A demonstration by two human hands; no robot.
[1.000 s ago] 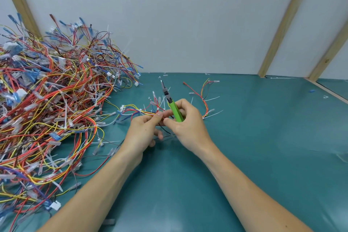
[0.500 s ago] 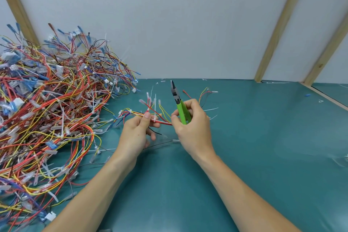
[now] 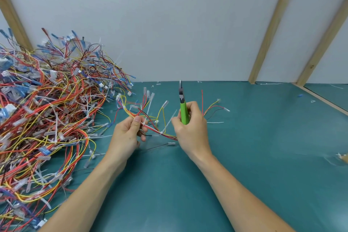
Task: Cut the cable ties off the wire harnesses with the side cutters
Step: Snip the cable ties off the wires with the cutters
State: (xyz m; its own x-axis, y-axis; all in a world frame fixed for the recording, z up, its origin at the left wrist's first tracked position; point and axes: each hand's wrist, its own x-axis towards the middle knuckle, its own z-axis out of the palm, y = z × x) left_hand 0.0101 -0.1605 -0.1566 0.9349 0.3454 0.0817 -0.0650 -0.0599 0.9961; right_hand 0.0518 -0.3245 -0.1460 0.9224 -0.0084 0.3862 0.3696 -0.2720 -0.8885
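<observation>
— Gripped in the right hand (image 3: pixel 192 128) are the green-handled side cutters (image 3: pixel 183 108), held upright with the metal tip pointed away toward the wall (image 3: pixel 169 24); whether the blades are parted cannot be told.

— And the left hand (image 3: pixel 126 133)?

— A wire harness (image 3: pixel 156 129) is pinched between its thumb and fingers, right at a white cable tie (image 3: pixel 143 123). The red, yellow and black strands are stretched across to the right hand, where the far end is also held; a second white tie is seen midway along the span.

— Where is the rest of the work?

— A large heap of harnesses (image 3: pixel 47 115) is piled on the left of the teal table (image 3: pixel 263 156), against the wall. A few loose wires (image 3: pixel 212 108) are spread just beyond the right hand, and cut tie scraps (image 3: pixel 271 84) are scattered along the far edge.
</observation>
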